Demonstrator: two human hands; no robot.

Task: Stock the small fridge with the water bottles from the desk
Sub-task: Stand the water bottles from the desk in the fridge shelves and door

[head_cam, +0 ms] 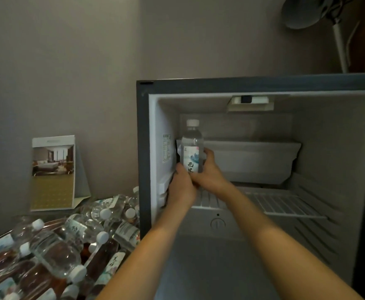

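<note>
The small fridge (143, 148) stands open with a white interior. A clear water bottle (192, 146) with a white cap and a painted label is held upright inside, near the left wall, above the wire shelf (285, 205). My left hand (181, 187) grips its base from the left. My right hand (209, 172) wraps its lower half from the right. A heap of several more water bottles (56, 247) lies on the desk at the lower left.
A white freezer tray (253, 161) hangs at the fridge's back above the shelf. A thermostat dial (217, 224) sits below the shelf front. A folded card with a room photo (52, 172) stands behind the bottle heap. A fan on a pole (339, 40) rises behind the fridge.
</note>
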